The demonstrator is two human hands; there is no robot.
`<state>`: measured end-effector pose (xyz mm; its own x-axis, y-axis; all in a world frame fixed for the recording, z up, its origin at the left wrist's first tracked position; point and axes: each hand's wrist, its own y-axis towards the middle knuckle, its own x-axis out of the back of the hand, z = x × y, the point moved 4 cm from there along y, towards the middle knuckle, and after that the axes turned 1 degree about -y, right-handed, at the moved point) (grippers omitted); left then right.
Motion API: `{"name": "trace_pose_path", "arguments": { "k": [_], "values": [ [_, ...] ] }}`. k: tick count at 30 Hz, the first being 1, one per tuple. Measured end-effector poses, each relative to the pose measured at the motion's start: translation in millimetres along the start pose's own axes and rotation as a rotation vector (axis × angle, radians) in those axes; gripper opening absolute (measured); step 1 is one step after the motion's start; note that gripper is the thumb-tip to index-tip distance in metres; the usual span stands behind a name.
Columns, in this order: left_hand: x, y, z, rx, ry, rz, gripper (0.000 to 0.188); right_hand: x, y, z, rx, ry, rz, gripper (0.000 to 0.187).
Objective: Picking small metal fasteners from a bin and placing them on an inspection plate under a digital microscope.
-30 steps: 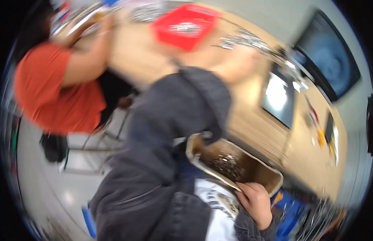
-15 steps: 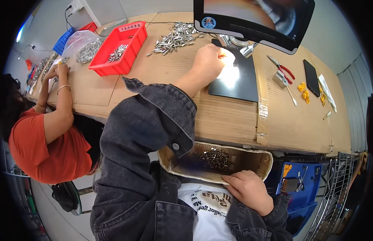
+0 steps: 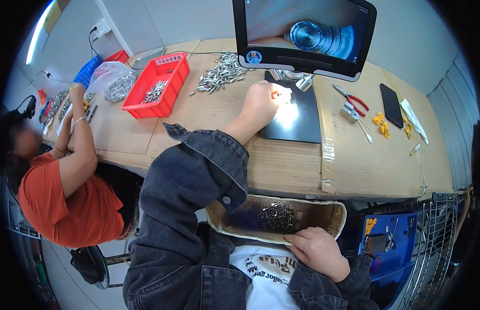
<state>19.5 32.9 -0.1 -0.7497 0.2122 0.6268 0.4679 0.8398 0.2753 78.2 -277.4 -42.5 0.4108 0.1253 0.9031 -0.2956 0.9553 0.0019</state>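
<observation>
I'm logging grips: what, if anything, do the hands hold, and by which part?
The left hand seemingly pinches a small metal part, its round end shown on the screen; glare hides the gripped spot. The right hand touches the bin's near rim.

Place: small-parts workshop | cardboard-covered worktable (image 3: 281,173) | monitor (image 3: 302,59) showing a magnified metal part (image 3: 321,40) | heap of small metal pieces (image 3: 222,73) | red plastic bin (image 3: 173,93) | red-handled pliers (image 3: 348,95) | co-worker (image 3: 69,201) busy at same table

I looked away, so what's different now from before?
The left hand moved right, from beside the metal pile to over the black mat. Glare hides the metal piece it pinches, but the screen now clearly shows its round end. The right hand stayed on the edge of the box.
</observation>
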Motion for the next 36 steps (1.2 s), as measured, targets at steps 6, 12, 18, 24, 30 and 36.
{"name": "trace_pose_path", "arguments": {
  "k": [6, 12, 18, 24, 30, 36],
  "values": [
    [18.6, -26.0, -20.6, -0.262, -0.093, -0.061, 0.014, -2.3, 3.8, -1.0, 0.022, -0.019, 0.048, 0.021],
    [21.1, -116.1, -66.1, -0.330, 0.085, 0.648, 0.009, -1.7, 7.6, -0.8, -0.009, -0.004, 0.075, 0.024],
    [51.5, -73.4, -19.6, -0.291, 0.235, 0.173, 0.009, -3.1, 6.7, 0.5, -0.030, 0.000, 0.054, 0.025],
    [87.9, 5.6, 68.3, -0.432, 0.840, -0.138, 0.016, -3.6, 8.8, 4.1, -0.021, 0.013, 0.063, 0.025],
    [78.9, 13.6, 58.3, -0.649, 0.984, -0.084, 0.015, -3.1, 6.4, -1.4, -0.010, 0.010, 0.062, 0.026],
    [56.1, -7.1, 18.5, -0.324, 0.374, -0.114, 0.016, -4.3, 4.5, -4.9, -0.012, 0.019, 0.032, 0.027]
  ]
}}
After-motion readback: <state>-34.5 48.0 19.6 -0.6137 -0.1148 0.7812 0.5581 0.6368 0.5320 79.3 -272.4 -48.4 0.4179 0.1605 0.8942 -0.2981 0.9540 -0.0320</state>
